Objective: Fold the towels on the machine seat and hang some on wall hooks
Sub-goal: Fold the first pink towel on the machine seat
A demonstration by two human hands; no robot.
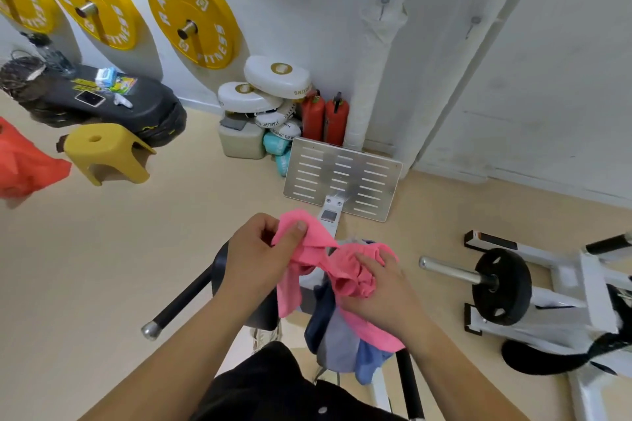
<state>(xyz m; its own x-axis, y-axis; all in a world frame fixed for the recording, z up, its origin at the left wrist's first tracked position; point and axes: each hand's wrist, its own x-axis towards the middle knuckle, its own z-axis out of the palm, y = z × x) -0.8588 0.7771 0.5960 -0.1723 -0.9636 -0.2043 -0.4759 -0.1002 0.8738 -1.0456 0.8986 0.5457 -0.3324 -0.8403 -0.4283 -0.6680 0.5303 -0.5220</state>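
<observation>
While sorting above machine seat: pinching pink towel corner with left hand, gripping bunched middle with right hand, probably hunting edges to fold; towel heap beneath.

Left hand, right hand: bare, as are both forearms to frame edge. Black creased garment at lower centre; one small pale round button on it.
</observation>
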